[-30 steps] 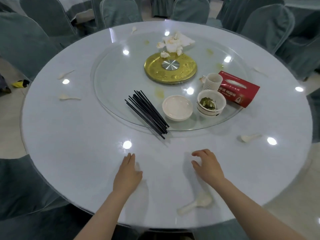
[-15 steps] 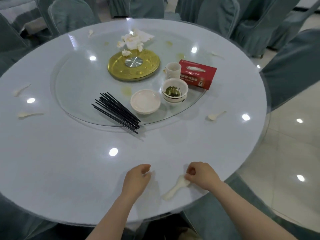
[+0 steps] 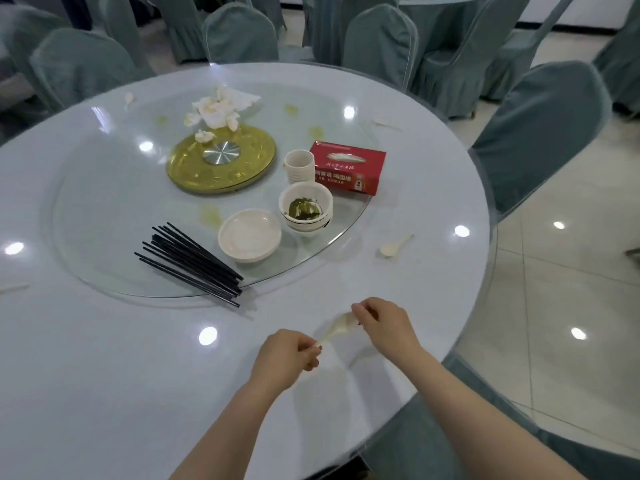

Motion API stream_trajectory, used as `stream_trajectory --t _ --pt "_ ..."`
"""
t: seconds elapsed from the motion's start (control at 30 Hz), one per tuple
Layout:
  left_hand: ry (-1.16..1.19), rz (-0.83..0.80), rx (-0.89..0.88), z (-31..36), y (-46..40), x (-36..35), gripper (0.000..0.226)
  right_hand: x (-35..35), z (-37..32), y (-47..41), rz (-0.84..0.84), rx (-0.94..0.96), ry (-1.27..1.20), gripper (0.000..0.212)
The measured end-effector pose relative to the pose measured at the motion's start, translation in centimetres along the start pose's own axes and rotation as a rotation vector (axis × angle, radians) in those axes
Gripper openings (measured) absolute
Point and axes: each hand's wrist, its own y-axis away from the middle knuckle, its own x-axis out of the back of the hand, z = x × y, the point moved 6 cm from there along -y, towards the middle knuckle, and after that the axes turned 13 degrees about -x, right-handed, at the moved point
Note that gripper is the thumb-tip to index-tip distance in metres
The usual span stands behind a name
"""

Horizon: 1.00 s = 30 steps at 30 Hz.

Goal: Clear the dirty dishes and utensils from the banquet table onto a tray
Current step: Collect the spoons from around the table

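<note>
Head camera looks down on a round white surface (image 3: 104, 358) ringed by chairs in grey-green covers (image 3: 239, 32). At the far left edge lies a pale spoon (image 3: 12, 289), only partly in view. On the clear glass turntable (image 3: 104, 209), a bundle of black chopsticks (image 3: 188, 263) lies slanted, its near ends poking over the glass rim. Behind it sits a round gold centre plate (image 3: 221, 164) with crumpled white napkins (image 3: 216, 110) at its far edge. Next comes a shallow white saucer (image 3: 249, 235), then a white bowl with green residue (image 3: 305, 207), a stack of small white cups (image 3: 299, 164) and a red tissue box (image 3: 348, 168). Near the front edge, the left hand (image 3: 284, 355) pinches the handle end of a cream plastic spoon (image 3: 337, 327), lifted just off the surface as far as I can tell, while the right hand (image 3: 384, 325) pinches its bowl end. Another cream spoon (image 3: 394, 245) lies on the surface to the right, just outside the glass.
</note>
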Motion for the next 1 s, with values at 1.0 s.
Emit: stream_trajectory --t 1.0 --pt "0.431 0.696 0.249 -8.1 12.4 11.2 0.018 -5.7 -10.1 -3.3 -0.021 0.306 0.091 0.025"
